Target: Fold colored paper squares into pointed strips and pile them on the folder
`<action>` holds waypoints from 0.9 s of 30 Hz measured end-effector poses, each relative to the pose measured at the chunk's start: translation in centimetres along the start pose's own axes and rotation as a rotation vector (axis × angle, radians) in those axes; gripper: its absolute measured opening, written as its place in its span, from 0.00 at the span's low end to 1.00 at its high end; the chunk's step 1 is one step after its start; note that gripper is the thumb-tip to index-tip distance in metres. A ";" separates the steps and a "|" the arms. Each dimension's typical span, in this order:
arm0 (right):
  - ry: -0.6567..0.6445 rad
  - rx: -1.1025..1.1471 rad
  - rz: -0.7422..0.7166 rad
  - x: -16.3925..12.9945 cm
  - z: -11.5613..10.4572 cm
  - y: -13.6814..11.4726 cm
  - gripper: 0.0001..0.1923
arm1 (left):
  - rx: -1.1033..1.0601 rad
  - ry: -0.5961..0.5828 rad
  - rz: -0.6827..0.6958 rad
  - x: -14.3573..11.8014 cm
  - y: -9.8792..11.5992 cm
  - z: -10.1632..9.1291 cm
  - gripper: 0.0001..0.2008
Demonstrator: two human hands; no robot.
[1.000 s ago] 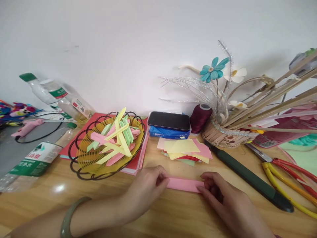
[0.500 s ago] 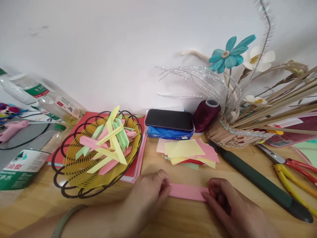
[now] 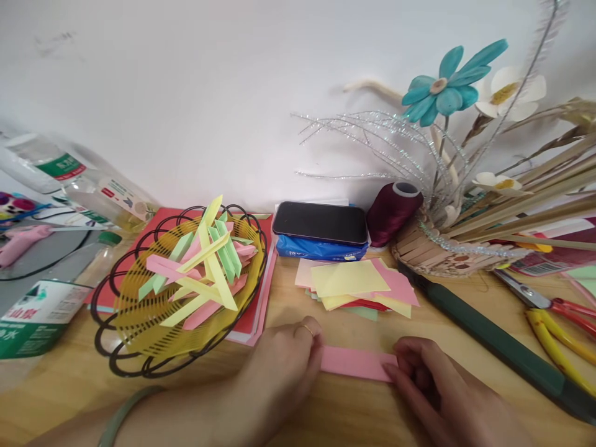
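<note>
White wall backs the wooden counter [image 3: 288, 310]; just in front of the loose paper stack [image 3: 356, 285], a folded pink strip [image 3: 356, 363] lies flat, left hand [image 3: 279, 366] and right hand [image 3: 433, 388] pinching its ends with fingers, probably to flatten the crease

Pink strip [image 3: 356, 363]: matt paper, smooth.
Table [image 3: 335, 413]: wood, smooth, light sheen.
Basket [image 3: 179, 292]: black wire metal, yellow plastic liner.
Phone [image 3: 320, 222]: glossy black glass.
Paper stack [image 3: 356, 282]: matt paper.
Spool [image 3: 393, 212]: maroon thread, soft sheen.
Flower holder [image 3: 442, 251]: rough wooden sticks.
Bottle [image 3: 41, 304]: clear glossy plastic.
</note>
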State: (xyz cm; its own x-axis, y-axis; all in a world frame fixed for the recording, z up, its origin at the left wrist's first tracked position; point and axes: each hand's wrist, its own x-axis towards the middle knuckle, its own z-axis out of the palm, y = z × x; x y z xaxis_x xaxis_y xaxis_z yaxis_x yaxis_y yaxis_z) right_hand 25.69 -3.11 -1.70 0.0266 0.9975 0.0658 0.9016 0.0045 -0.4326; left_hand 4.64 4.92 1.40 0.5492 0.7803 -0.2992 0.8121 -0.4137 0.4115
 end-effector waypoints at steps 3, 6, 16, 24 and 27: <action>0.001 0.001 -0.007 0.1 0.1 0.1 0.11 | 0.031 -0.038 0.003 0.0 0.2 -0.3 0.07; 0.007 -0.004 -0.029 0.2 0.1 0.0 0.10 | 0.035 -0.101 -0.031 0.1 0.6 -0.7 0.08; 0.014 -0.012 -0.062 0.3 0.0 -0.1 0.08 | 0.145 -0.189 -0.031 0.4 1.1 -1.1 0.09; -0.029 0.023 -0.009 0.2 -0.2 -0.3 0.09 | 0.103 -0.235 -0.083 0.4 0.9 -0.7 0.14; -0.063 0.026 0.009 0.2 -0.3 -0.5 0.09 | 0.085 -0.228 -0.078 0.3 0.8 -0.7 0.12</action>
State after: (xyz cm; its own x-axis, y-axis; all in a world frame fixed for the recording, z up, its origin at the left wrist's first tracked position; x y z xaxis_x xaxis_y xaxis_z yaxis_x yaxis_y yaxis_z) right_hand 25.39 -2.91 -1.24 0.0070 1.0000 0.0053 0.8898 -0.0038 -0.4564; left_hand 5.32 5.15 2.18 0.5070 0.6893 -0.5175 0.8620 -0.4019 0.3090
